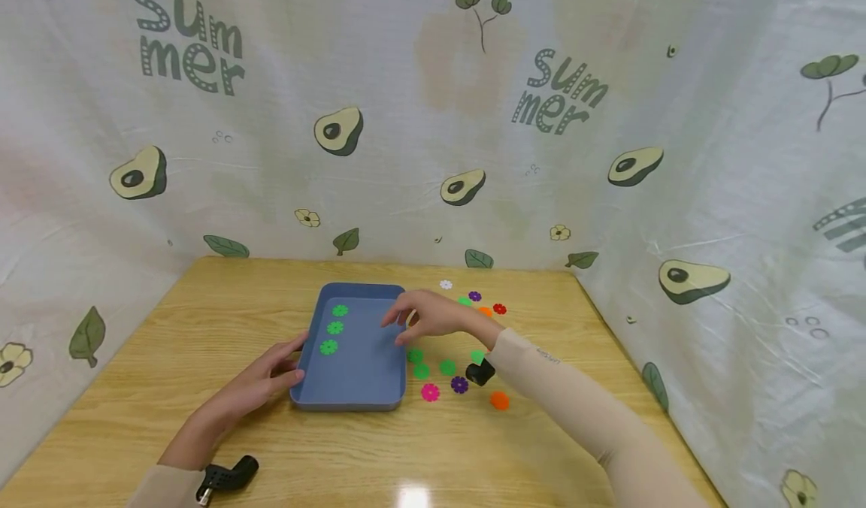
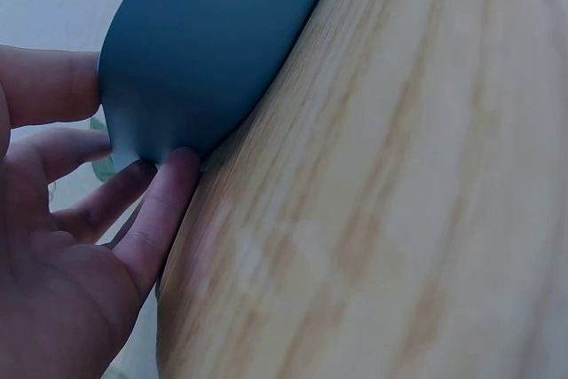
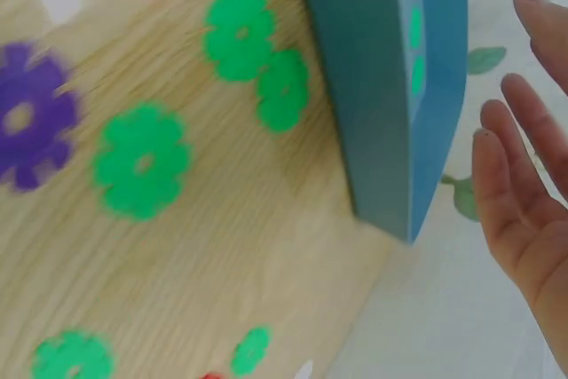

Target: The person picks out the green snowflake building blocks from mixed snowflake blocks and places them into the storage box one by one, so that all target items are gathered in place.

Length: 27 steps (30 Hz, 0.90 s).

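A blue-grey rectangular tray (image 1: 368,361) rests on the wooden table, with three green flower-shaped plastic pieces (image 1: 334,328) in a column along its left side. My left hand (image 1: 264,379) touches the tray's left outer wall. In the left wrist view its fairly straight fingers (image 2: 160,210) lie against the tray (image 2: 204,42). Over the tray's right side hovers my right hand (image 1: 436,314), fingers loosely bent and apart, holding nothing. The right wrist view shows that hand (image 3: 532,166) empty, beyond the tray wall (image 3: 373,113).
Right of the tray lie several loose flower pieces: green (image 1: 448,367), pink (image 1: 430,392), purple (image 1: 459,384), orange (image 1: 500,400), red (image 1: 499,309) and white (image 1: 446,285). The right forearm crosses above some. A patterned curtain (image 1: 406,117) stands behind the table (image 1: 237,305).
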Available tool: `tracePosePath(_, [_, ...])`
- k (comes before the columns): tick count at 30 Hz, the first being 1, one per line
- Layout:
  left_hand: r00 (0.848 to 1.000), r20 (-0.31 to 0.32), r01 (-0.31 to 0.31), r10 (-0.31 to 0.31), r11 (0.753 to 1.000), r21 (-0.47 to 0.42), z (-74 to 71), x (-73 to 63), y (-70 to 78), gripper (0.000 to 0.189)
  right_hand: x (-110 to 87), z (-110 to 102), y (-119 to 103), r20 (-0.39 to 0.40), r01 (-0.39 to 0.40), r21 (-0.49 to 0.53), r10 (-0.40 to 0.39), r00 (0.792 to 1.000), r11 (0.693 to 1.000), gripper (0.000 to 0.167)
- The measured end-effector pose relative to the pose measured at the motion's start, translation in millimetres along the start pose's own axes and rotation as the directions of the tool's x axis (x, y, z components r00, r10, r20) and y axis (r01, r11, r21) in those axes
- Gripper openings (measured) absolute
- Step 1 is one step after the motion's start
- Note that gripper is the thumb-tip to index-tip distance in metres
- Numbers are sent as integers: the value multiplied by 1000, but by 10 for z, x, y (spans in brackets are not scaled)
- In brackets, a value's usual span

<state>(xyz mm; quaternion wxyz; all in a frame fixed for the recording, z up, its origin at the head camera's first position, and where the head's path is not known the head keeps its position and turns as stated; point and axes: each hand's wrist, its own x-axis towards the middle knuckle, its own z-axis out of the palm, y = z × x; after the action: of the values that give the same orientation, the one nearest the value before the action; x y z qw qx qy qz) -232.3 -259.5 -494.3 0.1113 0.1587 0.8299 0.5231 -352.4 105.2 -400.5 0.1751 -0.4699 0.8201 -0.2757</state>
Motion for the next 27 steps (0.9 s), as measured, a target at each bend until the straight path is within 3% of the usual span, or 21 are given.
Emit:
tracePosePath(9, [1000,10,1,-1,1000,-22,-3,-5,-9,74,-450,23,134,-95,-45,31,48,994,998,40])
tracePosePath(20, [1000,6,7,-7,999,-31,-9,-18,-11,75,-850,191,374,-84,-94,27,96,992,995,40])
tracePosePath(27, [1000,2,15,-15,1000,-20,6,-7,3,75,-999,275,483,-92,-125,-11,124,988,992,39])
